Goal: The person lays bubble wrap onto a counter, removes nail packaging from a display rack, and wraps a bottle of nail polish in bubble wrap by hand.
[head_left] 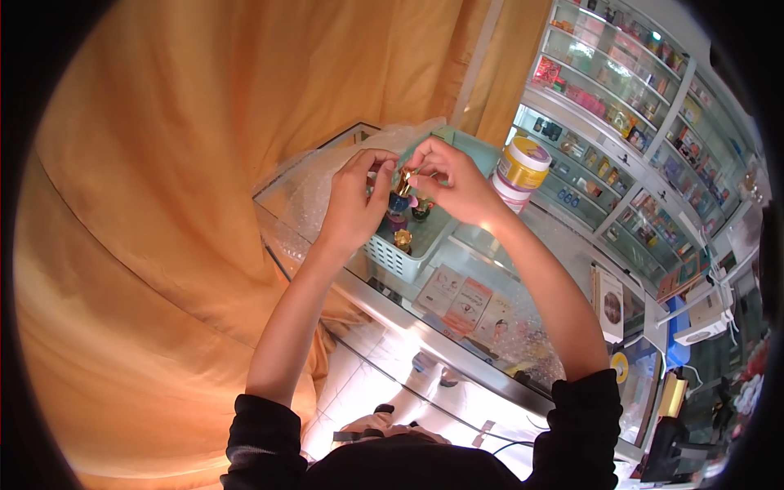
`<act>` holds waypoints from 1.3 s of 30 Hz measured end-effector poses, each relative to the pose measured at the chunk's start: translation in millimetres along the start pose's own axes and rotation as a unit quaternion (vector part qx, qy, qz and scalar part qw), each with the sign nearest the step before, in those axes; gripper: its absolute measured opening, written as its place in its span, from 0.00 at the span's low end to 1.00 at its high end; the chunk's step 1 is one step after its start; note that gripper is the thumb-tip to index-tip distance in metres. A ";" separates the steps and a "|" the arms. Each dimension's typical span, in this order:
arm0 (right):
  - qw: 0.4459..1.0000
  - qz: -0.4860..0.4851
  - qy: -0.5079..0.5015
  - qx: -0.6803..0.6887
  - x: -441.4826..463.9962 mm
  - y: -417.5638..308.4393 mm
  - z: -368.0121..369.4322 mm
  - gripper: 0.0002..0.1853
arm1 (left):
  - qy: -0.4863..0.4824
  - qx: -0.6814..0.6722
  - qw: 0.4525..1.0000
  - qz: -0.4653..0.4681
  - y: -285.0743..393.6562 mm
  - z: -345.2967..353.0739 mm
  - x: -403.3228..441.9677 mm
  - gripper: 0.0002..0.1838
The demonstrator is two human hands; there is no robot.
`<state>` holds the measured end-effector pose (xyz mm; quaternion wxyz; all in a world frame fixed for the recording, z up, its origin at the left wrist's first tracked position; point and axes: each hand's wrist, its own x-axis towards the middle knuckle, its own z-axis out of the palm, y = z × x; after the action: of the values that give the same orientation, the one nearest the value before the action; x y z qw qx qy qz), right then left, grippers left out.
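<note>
Boxes (467, 304), flat and pale pink, show through the glass counter (369, 291). Beyond them, a pale green, perforated plastic basket (392, 258) has small bottles inside, one with a gold flower-shaped cap (403, 237). Over it, the right hand (451, 186) pinches a shiny gold piece (405, 181); the left hand (359, 192) curls narrow alongside, its grip impossible to tell. Right of the basket, a yellow, white-lidded jar (523, 164) tops another jar (510, 194); farther off, stocked glass shelves (608, 94).

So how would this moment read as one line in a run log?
right hand: pinching small gold item | left hand: fingertips close by, contact unclear | below: green basket | beside basket: stacked jars
</note>
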<state>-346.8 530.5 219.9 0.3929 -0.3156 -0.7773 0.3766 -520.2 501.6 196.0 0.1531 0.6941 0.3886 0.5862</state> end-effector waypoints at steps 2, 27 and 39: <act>0.998 -0.060 0.020 -0.012 -4.3 4.4 -5.3 0.09 | -0.020 0.014 1.000 0.007 6.6 5.3 -0.5 0.10; 0.986 -0.053 0.151 0.047 -130.5 -33.3 -60.4 0.11 | -0.303 -0.317 0.890 -0.127 67.4 89.2 -33.8 0.11; 0.954 0.054 0.276 -0.108 -246.0 -28.7 -63.9 0.17 | -0.437 -0.352 0.817 -0.137 79.8 149.9 -53.3 0.16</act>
<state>-177.1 343.8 178.2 0.5347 -0.4889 -0.6567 0.2092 -352.2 447.8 172.5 0.6194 0.7156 0.1398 0.2910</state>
